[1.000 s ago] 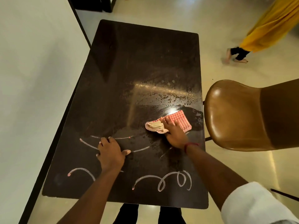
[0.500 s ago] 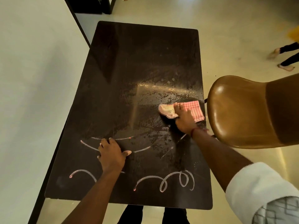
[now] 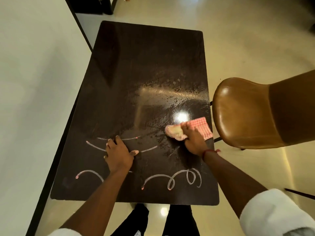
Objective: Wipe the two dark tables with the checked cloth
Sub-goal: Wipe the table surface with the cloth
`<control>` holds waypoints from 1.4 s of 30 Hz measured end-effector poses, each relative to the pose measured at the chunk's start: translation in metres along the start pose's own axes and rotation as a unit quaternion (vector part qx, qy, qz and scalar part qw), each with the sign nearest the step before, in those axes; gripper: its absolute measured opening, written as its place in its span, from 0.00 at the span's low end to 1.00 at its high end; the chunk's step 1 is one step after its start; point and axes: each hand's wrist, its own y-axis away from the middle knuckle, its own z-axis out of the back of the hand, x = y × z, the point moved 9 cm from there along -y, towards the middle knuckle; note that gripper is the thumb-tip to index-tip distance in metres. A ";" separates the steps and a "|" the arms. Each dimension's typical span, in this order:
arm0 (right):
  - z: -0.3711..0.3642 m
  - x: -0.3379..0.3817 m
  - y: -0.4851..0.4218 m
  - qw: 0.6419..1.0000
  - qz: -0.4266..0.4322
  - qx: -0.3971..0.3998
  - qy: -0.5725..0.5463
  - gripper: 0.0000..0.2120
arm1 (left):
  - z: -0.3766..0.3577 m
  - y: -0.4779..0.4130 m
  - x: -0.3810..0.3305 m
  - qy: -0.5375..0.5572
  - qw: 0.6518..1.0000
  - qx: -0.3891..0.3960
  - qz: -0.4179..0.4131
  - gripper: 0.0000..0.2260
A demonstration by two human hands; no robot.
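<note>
Head view: the folded pink checked cloth [image 3: 201, 126] lies at the right edge of the dark glossy rectangular table [image 3: 144, 65], pressed down under the right hand [image 3: 195, 142] with its fingers laid flat. The left hand [image 3: 118, 155] rests flat and spread near the front edge, among white chalk loops [image 3: 170, 180].

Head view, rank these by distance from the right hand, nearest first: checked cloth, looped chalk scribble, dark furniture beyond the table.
1. checked cloth, under the right hand.
2. looped chalk scribble, by the near edge.
3. dark furniture, far left.

Dark table [image 3: 136, 65] w/ checked cloth [image 3: 202, 126] + chalk squiggles [image 3: 160, 175].
</note>
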 end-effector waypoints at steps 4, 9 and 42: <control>-0.013 -0.026 0.036 0.997 0.062 0.044 0.007 0.33 | 0.005 0.004 0.004 0.030 0.999 -0.007 -0.022 0.44; 0.009 -0.044 0.026 0.996 -0.078 -0.032 -0.008 0.34 | 0.013 0.012 0.018 0.033 0.997 -0.031 -0.058 0.40; -0.056 0.094 0.000 1.000 0.027 0.005 -0.003 0.35 | 0.058 -0.016 0.133 0.079 0.996 -0.036 0.002 0.34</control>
